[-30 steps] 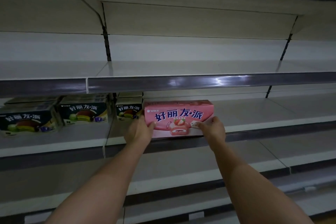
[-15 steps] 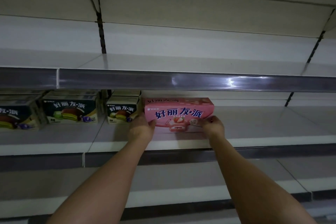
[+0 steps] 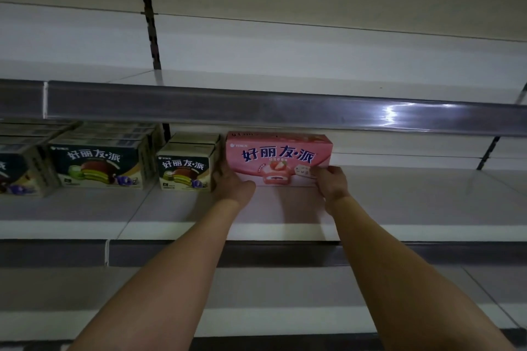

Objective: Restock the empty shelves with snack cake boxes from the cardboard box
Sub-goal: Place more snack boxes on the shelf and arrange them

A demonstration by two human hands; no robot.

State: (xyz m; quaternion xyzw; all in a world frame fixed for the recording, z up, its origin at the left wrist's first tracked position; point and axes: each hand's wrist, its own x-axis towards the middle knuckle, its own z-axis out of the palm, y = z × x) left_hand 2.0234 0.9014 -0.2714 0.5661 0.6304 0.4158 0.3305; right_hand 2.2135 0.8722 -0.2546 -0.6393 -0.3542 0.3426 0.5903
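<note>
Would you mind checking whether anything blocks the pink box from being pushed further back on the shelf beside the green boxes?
Nothing visible does. The pink box sits on the shelf, held at its ends by the left hand and right hand. The nearest green box stands to its left, beside it, not behind. The space behind is hidden by the box itself.

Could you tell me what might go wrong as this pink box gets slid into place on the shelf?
1. The left hand sits wedged between the pink box and the small green box, so it could nudge that neighbour askew.
2. The pink box looks tilted, its right end raised by the right hand; released now, it might settle crooked.
3. The upper shelf's rail hangs close above and could catch the box.
</note>
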